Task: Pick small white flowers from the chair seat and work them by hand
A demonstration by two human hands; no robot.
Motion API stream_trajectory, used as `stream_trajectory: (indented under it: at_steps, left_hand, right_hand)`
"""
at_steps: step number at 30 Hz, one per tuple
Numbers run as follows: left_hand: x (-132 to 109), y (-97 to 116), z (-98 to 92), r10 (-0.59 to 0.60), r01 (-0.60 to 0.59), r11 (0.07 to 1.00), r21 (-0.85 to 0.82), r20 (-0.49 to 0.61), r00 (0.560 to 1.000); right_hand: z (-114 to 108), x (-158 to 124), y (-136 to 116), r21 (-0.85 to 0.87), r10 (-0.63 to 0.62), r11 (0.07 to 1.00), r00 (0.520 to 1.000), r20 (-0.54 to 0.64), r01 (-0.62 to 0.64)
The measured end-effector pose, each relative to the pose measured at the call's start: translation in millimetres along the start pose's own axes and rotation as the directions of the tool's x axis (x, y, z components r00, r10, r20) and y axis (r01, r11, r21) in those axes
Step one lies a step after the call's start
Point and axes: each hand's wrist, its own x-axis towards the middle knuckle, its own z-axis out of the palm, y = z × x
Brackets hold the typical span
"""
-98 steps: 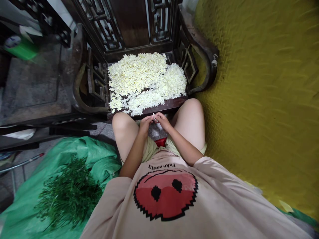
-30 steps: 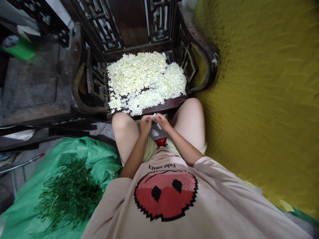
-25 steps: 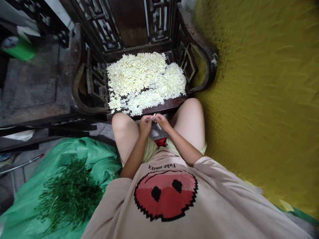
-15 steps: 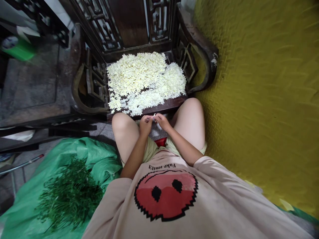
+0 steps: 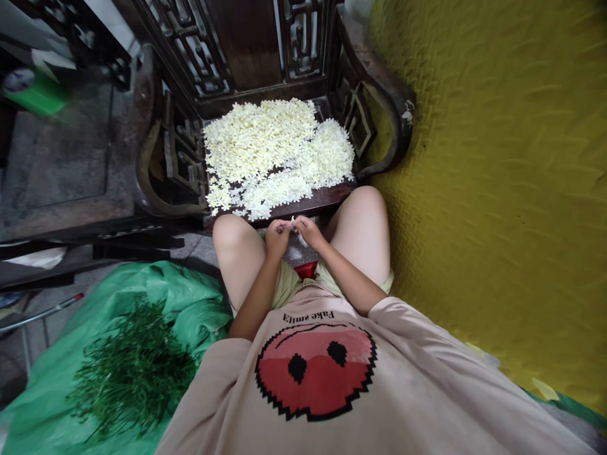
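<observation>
Grip of left hand (image 5: 277, 237) and right hand (image 5: 309, 232) is narrow — pinching a small white piece (image 5: 293, 219).

A red-printed pink T-shirt (image 5: 315, 373) tops pale shorts (image 5: 284, 284).

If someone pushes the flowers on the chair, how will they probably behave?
The flowers look loosely heaped, so they would probably scatter. Each is small, hence likely light. Those near the front edge of the chair might fall.
</observation>
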Motion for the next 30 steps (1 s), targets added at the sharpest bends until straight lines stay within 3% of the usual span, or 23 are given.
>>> stream_trajectory:
  at_steps: [6, 17, 30]
  left_hand:
    - [-2, 3, -0.4, 0.071, -0.071, 0.997, 0.03, -0.001, 0.997]
    - [1, 4, -1.8, 0.045, -0.045, 0.999, -0.007, 0.073, 0.996]
    - [2, 5, -1.7, 0.088, -0.084, 0.996, -0.044, 0.116, 0.989]
  right_hand:
    - [-1, 1, 4, 0.047, 0.014, 0.999, 1.0, 0.012, -0.014]
    - [-1, 1, -3, 0.119, 0.048, 0.991, 0.998, 0.046, -0.053]
    - [-1, 2, 8, 0.176, -0.025, 0.984, 0.994, 0.106, 0.006]
